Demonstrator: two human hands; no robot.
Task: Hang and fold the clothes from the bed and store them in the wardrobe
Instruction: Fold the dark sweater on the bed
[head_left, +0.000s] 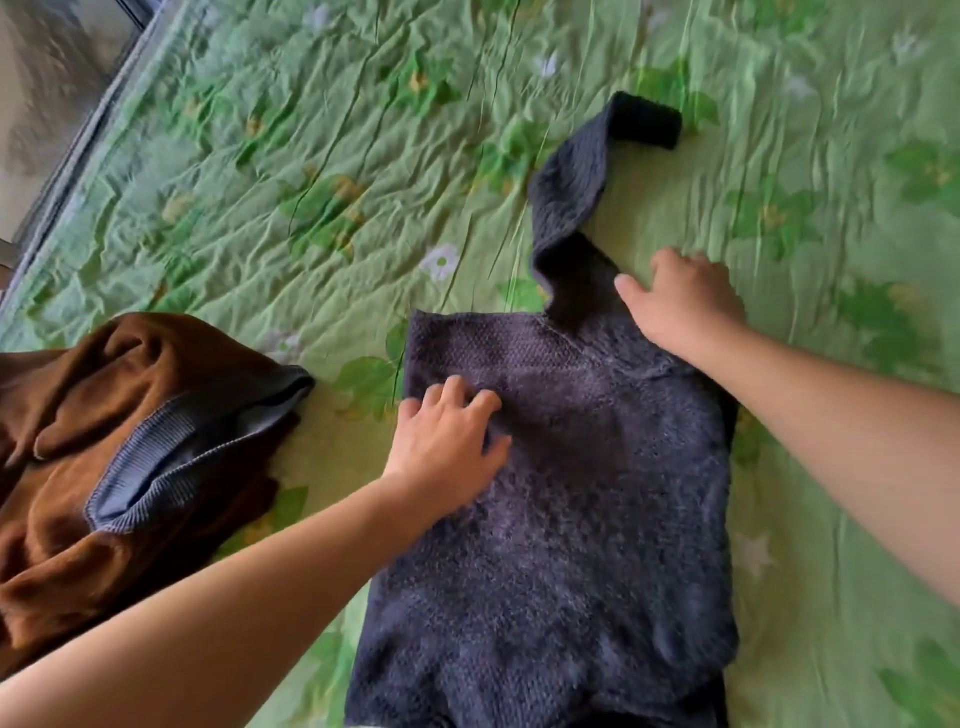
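Observation:
A dark navy knitted sweater (561, 519) lies flat on the bed, partly folded, with one sleeve (576, 192) stretching away toward the far side. My left hand (447, 447) presses on the sweater's upper left part with spread fingers. At the sweater's shoulder, where the sleeve begins, rests my right hand (680, 301); its fingers curl down at the fabric's edge, thumb pointing left. Whether it pinches the cloth is not visible.
A brown garment (67, 467) with a grey-blue ribbed hem lies crumpled at the left. The bed is covered by a wrinkled green floral sheet (311, 156). The bed's edge and floor (47, 78) show at the top left.

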